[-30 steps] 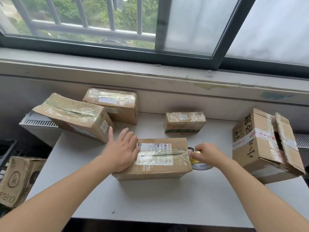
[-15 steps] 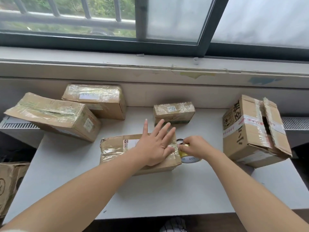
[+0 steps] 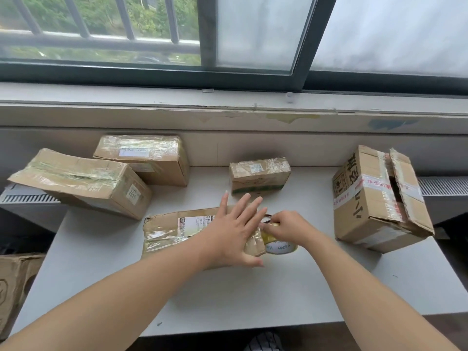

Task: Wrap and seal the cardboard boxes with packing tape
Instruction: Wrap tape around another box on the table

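Centre of frame, on the white table (image 3: pixel 253 295): cardboard box (image 3: pixel 174 231), long axis left to right. Flat on its right end, left hand (image 3: pixel 233 234), fingers spread straight, pressing down. Just off that same end, touching it, tape roll (image 3: pixel 279 247), gripped by the curled fingers of right hand (image 3: pixel 286 226). Likely next: drawing tape leftward along that long axis, right hand nearer the roll.

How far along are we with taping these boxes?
Looks done: the left box, rear box and small box shine with tape. In hand: the front box, left hand pressing flat on it, right hand gripping the tape roll at its right end. Left: the right box, flaps gaping.
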A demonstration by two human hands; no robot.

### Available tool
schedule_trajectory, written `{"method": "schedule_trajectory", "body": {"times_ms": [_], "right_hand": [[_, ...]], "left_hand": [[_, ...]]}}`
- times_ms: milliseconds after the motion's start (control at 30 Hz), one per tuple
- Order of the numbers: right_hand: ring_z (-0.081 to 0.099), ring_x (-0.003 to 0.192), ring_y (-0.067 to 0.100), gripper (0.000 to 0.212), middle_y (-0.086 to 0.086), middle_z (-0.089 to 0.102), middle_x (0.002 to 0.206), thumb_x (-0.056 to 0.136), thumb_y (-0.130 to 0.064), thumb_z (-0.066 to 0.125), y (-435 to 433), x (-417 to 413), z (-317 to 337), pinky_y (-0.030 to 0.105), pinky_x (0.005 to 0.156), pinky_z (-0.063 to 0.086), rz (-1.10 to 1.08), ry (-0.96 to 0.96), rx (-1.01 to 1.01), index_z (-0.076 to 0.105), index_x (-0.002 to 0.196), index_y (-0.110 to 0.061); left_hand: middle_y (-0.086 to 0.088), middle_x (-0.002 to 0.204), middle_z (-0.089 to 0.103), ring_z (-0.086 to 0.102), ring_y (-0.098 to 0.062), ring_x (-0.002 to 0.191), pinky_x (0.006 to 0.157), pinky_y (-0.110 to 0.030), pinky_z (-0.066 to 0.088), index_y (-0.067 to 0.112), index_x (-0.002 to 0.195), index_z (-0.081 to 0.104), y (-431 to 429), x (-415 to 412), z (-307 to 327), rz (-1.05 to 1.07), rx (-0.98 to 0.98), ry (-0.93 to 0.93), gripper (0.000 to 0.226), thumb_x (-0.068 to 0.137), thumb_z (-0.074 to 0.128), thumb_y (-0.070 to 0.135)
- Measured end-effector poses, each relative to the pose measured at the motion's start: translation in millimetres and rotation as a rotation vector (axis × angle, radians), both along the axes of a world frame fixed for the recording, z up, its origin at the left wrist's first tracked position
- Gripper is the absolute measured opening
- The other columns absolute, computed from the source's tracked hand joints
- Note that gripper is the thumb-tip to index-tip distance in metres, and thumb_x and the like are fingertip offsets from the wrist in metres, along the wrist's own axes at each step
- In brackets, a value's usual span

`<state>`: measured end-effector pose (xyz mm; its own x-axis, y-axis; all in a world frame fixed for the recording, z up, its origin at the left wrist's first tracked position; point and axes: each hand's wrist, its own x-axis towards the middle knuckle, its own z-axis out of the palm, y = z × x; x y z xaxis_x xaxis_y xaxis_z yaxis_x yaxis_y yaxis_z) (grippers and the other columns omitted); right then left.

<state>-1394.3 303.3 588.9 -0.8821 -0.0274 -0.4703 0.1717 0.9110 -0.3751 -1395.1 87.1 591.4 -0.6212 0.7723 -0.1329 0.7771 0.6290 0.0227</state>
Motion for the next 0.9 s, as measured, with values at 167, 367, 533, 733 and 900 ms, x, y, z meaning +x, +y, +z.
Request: {"method": "schedule_trajectory", "body": {"times_ms": [167,367,533,733,900], "right_hand": [[0.055,0.066,0.017,0.065,0.004,0.061,0.069,0.091,-0.069,0.057,-22.9,14.8,7.8,0.034,0.061,0.042,-0.076,-0.003,-0.086,0.067,0.078,-0.006],[0.062,0.086,0.014,0.061,-0.002,0.066,0.095,0.098,-0.068,0.045,-45.8,28.4,7.9,0.032,0.075,0.05,-0.05,-0.129,-0.144,0.074,0.1,-0.015],[0.055,0.075,0.009,0.039,-0.007,0.06,0.085,0.097,-0.058,0.057,-42.9,35.7,11.3,0.024,0.067,0.044,-0.04,-0.249,-0.334,0.065,0.085,-0.021],[0.067,0.078,0.007,0.022,-0.006,0.065,0.084,0.098,-0.036,0.068,-32.4,32.9,12.9,0.023,0.076,0.057,-0.027,-0.439,-0.585,0.066,0.091,-0.015],[0.073,0.106,0.023,0.028,0.008,0.075,0.116,0.097,-0.025,0.071,-18.7,28.0,-5.2,0.036,0.096,0.058,-0.031,-0.571,-0.776,0.068,0.119,-0.008]], "left_hand": [[-0.007,0.17,-0.015,-0.012,-0.031,0.157,0.118,-0.074,0.003,0.013,0.162,-0.011,-45.0,4.0,-9.0,-0.106,-0.075,0.13,0.091,0.098,0.013,0.072],[0.006,0.17,-0.021,-0.012,-0.028,0.155,0.115,-0.074,0.019,0.036,0.162,-0.015,-92.9,5.5,-24.0,-0.087,0.026,0.06,0.095,0.101,0.057,0.047],[0.018,0.167,-0.024,-0.013,-0.024,0.158,0.114,-0.078,0.004,0.056,0.154,-0.019,-101.6,1.6,-10.5,-0.037,-0.028,-0.019,0.098,0.104,0.057,0.02],[-0.008,0.14,0.046,0.044,-0.035,0.13,0.107,-0.07,0.036,0.041,0.148,0.045,-97.3,25.5,-4.3,0.15,0.162,0.19,0.095,0.069,0.074,-0.004],[0.001,0.091,0.058,0.059,-0.028,0.076,0.064,-0.037,0.043,0.023,0.113,0.048,-52.4,80.9,-7.6,0.97,0.613,-0.013,0.027,0.094,0.066,0.018]]}}
